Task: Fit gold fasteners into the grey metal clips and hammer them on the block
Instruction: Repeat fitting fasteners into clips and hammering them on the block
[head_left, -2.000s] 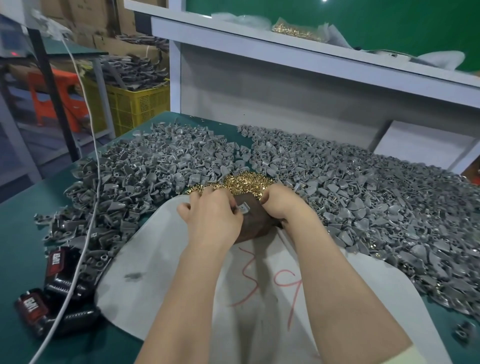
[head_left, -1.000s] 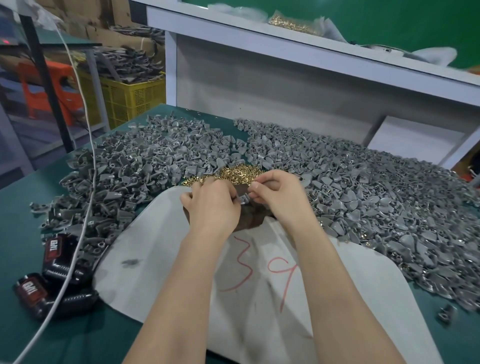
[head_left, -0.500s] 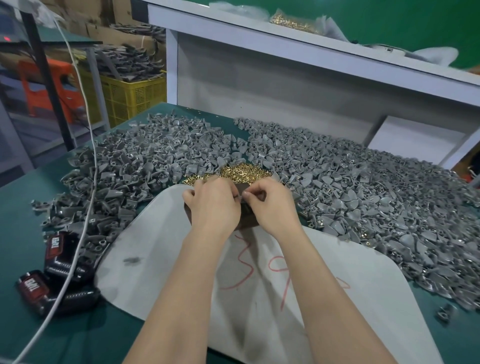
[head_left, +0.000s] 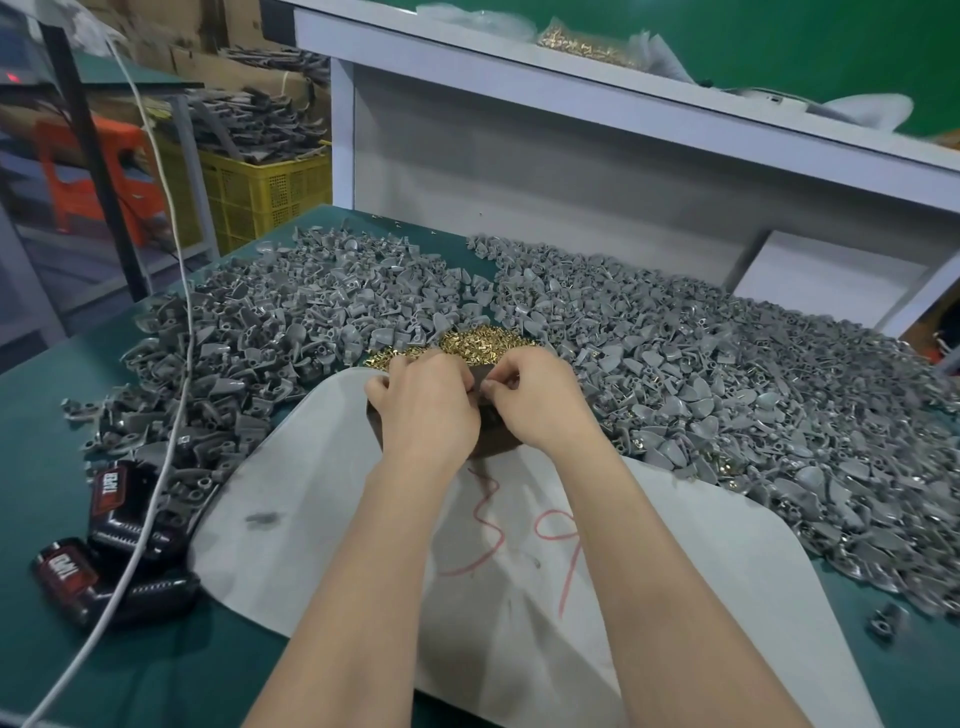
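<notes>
Green table (head_left: 47, 415) (clips (head_left: 727, 374) heaped), white sheet (head_left: 322, 499), batteries (head_left: 111, 499), cable (head_left: 176, 364).

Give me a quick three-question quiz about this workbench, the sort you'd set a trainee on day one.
1. True or false: the gold fasteners lie in a small heap just beyond the hands.
2. What lies near the left edge of the table? A) a hammer B) black battery packs C) a cup
3. Fill in: the left hand and right hand meet on a small grey clip, above a dark ___ that sits on the white sheet.

Key: 1 true; 2 B; 3 block.
</notes>
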